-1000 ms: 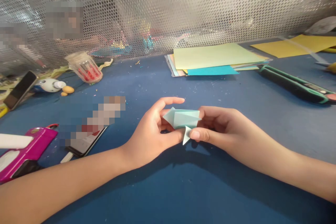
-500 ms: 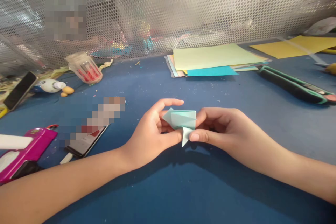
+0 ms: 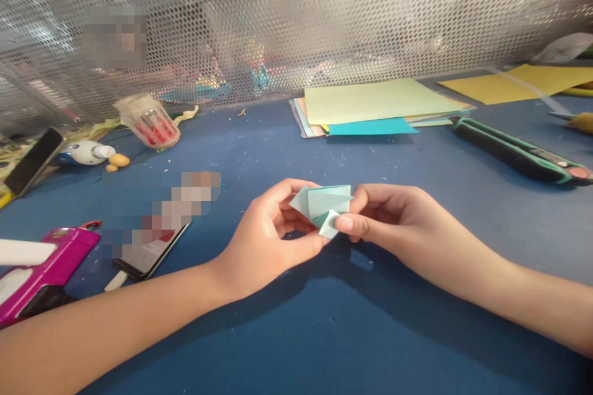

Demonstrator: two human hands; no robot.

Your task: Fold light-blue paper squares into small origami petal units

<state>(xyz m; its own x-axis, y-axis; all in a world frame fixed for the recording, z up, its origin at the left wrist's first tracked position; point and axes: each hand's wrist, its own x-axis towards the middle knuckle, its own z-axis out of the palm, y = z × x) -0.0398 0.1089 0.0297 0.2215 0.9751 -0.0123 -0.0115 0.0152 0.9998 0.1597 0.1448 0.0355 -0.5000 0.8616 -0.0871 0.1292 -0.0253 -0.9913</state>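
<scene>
A small piece of folded light-blue paper (image 3: 328,200) is held between both hands above the blue table. It has a pointed corner on the left, layered flaps and a small paler flap turned down at the front. My left hand (image 3: 273,234) grips it from the left, its thumb at the lower tip of the front flap and its fingers behind the paper. My right hand (image 3: 384,216) pinches the right side, the thumb pressing the front flap. The fingertips behind the paper are partly hidden.
Behind stands a perforated metal panel (image 3: 278,12). A stack of coloured paper (image 3: 370,102), yellow sheets (image 3: 514,83) and a black-green box cutter (image 3: 519,151) lie on the right. To the left are a plastic jar (image 3: 148,123), a phone (image 3: 157,253) and a magenta glue gun (image 3: 60,259).
The folded paper has risen slightly and turned a little. Its front flap now points down-left, with my right thumb shifted up onto it. My left index finger has curled in behind the paper.
</scene>
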